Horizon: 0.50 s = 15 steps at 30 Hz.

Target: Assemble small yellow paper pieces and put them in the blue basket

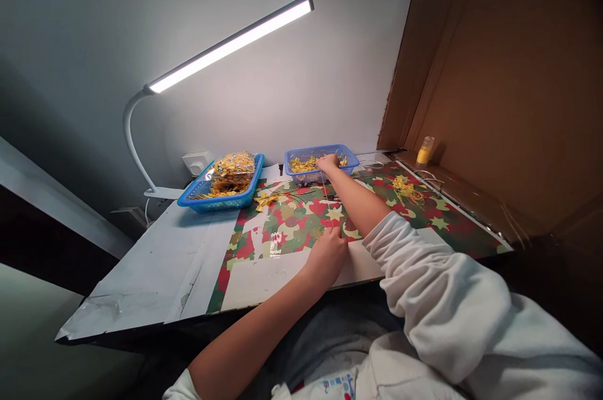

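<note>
My left hand (328, 254) is closed low over the near edge of the table, its fingers curled and partly hidden from me. From it a thin pale strand (325, 191), like thread or fine wire, runs up to my right hand (328, 163). That hand is closed at the front rim of a blue-violet plastic basket (293, 176). Inside the basket lie small yellow petal-like pieces (303, 165). A small dark tool (333, 198) rests on the patterned cover beside my right forearm.
A blue basket (186, 201) on the left holds a clear bag of yellow pieces (234, 166). Yellow flower stems (272, 199) lie mid-table, a tangled yellow bunch (406, 189) to the right. A lit lamp (230, 45) hangs above. Near the cardboard wall (509, 92) stands a small bottle (424, 151).
</note>
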Each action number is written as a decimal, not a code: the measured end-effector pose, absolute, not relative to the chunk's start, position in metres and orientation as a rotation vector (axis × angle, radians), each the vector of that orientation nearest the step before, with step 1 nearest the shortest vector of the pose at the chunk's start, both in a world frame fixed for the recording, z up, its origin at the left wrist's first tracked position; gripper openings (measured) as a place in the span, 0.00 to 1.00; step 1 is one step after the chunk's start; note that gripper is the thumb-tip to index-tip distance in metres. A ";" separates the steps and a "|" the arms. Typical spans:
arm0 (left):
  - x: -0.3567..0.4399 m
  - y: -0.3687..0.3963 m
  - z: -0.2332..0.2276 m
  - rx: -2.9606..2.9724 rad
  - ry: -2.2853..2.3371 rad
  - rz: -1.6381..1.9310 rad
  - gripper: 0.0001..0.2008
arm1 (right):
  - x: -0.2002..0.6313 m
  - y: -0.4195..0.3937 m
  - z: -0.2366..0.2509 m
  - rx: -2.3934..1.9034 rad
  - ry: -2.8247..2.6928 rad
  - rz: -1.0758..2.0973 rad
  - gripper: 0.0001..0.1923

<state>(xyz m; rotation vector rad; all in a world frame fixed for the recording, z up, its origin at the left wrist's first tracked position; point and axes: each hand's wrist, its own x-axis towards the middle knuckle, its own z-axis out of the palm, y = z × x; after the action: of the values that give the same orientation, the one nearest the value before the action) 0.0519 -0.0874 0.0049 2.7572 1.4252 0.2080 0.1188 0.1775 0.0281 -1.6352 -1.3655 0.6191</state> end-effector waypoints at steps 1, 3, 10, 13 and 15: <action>0.052 -0.087 0.005 2.751 1.424 0.196 0.13 | 0.118 0.176 0.029 -1.688 -1.349 0.637 0.09; 0.050 -0.085 0.010 2.711 1.419 0.182 0.11 | 0.117 0.172 0.033 -1.756 -1.337 0.649 0.08; 0.012 -0.039 0.049 2.590 1.536 0.408 0.11 | 0.114 0.155 0.044 -1.811 -1.417 0.587 0.06; -0.016 0.006 0.052 2.582 1.840 0.275 0.11 | 0.117 0.147 0.049 -1.845 -1.466 0.499 0.07; -0.032 0.033 0.045 2.585 1.958 0.121 0.14 | 0.121 0.142 0.054 -1.843 -1.485 0.453 0.07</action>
<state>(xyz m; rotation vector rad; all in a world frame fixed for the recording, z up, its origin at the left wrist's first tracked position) -0.0322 0.0331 0.0453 2.5850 1.9584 0.1206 0.1209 0.1418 0.0539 -1.8434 -1.4845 0.4529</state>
